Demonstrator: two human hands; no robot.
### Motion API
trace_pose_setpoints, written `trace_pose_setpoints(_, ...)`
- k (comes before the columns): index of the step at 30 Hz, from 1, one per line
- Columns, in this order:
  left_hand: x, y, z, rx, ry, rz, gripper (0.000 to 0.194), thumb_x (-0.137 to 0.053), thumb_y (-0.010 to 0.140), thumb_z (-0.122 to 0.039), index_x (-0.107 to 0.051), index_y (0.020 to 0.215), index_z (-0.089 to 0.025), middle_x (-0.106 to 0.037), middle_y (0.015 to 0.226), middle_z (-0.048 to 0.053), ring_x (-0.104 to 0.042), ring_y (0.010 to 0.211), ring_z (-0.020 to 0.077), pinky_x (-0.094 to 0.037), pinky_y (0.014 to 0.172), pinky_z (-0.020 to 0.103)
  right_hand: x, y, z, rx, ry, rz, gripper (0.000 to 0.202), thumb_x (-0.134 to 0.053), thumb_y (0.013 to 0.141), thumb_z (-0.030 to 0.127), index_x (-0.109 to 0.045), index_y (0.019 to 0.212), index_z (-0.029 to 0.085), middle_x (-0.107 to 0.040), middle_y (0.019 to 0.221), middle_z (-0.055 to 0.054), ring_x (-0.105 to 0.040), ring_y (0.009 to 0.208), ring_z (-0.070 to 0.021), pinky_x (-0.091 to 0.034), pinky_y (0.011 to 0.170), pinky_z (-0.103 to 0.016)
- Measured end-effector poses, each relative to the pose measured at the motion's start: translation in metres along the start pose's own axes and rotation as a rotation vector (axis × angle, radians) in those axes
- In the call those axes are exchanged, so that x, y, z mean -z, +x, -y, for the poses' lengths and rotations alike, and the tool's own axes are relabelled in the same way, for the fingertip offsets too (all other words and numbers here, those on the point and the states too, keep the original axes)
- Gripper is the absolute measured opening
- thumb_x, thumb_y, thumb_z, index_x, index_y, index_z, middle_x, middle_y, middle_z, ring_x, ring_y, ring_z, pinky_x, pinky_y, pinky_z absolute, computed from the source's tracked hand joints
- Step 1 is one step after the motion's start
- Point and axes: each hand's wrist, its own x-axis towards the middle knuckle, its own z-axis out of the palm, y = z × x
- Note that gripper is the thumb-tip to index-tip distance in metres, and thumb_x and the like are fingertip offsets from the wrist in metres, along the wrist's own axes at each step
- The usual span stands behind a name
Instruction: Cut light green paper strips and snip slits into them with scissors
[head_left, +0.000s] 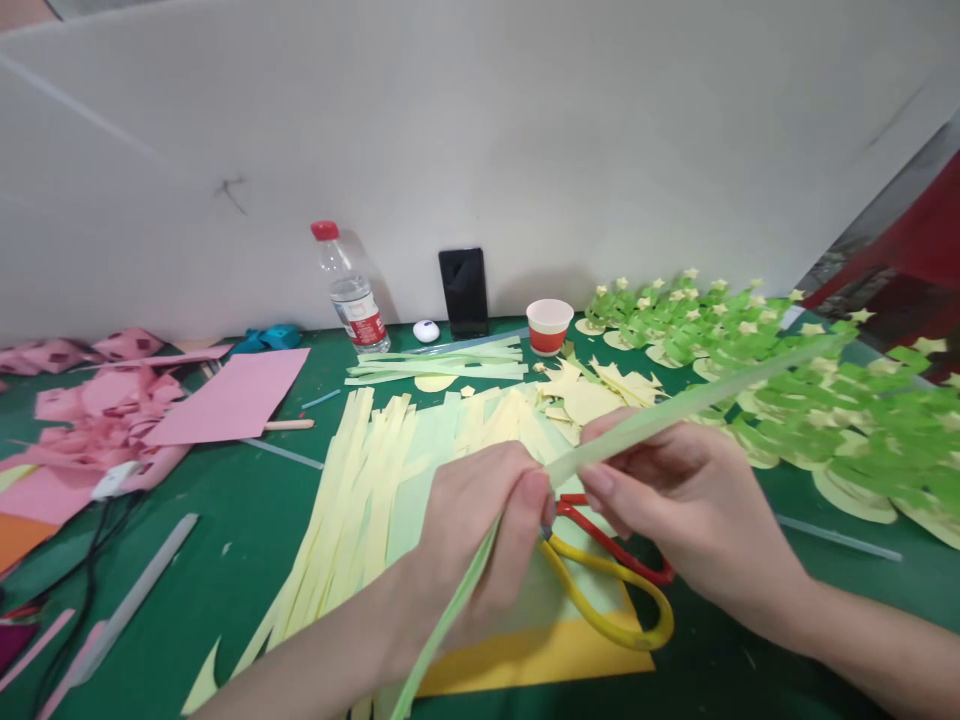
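On the green desk [262,530], a bottle [360,308], a phone [464,292] and a paper cup [549,338] stand along the far side. Pink paper [236,400] lies at the left, green paper plants [750,350] crowd the right, and pale yellow strips [337,500] spread left of centre. Scissors [619,637] sit between and below the hands, handles toward the near right, blades hidden behind the left hand.

The left hand [480,540], knuckles up, pinches a light green paper strip [697,400] between thumb and forefinger. Just beside it, the right hand [682,490] reaches in from the near right, pinching the same strip, fingers curled. The strip is above the middle of the desk; one end slants far right, in front of the plants, while the other hangs near.
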Motion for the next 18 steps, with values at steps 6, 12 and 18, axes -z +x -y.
trace_pose_setpoints(6, 0.006, 0.001, -0.003, 0.093, -0.023, -0.054, 0.032, -0.031, 0.087, -0.009, -0.035, 0.057, -0.02, -0.037, 0.049, -0.006, -0.034, 0.04, 0.0075, -0.038, 0.046, 0.02, 0.015, 0.008, -0.002, 0.0, -0.129, -0.162, 0.012, -0.061, 0.065, 0.015, -0.06, 0.054, 0.02, -0.052, 0.042, 0.005, -0.044, 0.034, -0.0063, -0.036, 0.031, -0.015)
trace_pose_setpoints(12, 0.009, 0.0, -0.006, 0.243, -0.131, -0.12, 0.033, -0.03, 0.09, -0.015, -0.038, 0.059, -0.02, -0.039, 0.05, -0.005, -0.04, 0.044, 0.0083, -0.032, 0.041, 0.02, 0.029, 0.016, 0.001, 0.047, -0.257, -0.186, 0.029, -0.059, 0.072, 0.017, -0.053, 0.043, 0.019, -0.051, 0.044, 0.003, -0.045, 0.037, -0.0065, -0.038, 0.034, -0.017)
trace_pose_setpoints(18, 0.016, -0.002, 0.001, 0.296, -0.107, -0.157, 0.04, -0.027, 0.095, -0.032, -0.039, 0.059, -0.02, -0.043, 0.053, -0.002, -0.041, 0.047, 0.0107, -0.034, 0.043, 0.025, 0.042, 0.022, 0.005, 0.157, -0.188, -0.243, 0.019, -0.059, 0.073, 0.014, -0.061, 0.056, 0.02, -0.054, 0.048, 0.004, -0.045, 0.036, -0.0055, -0.034, 0.031, -0.018)
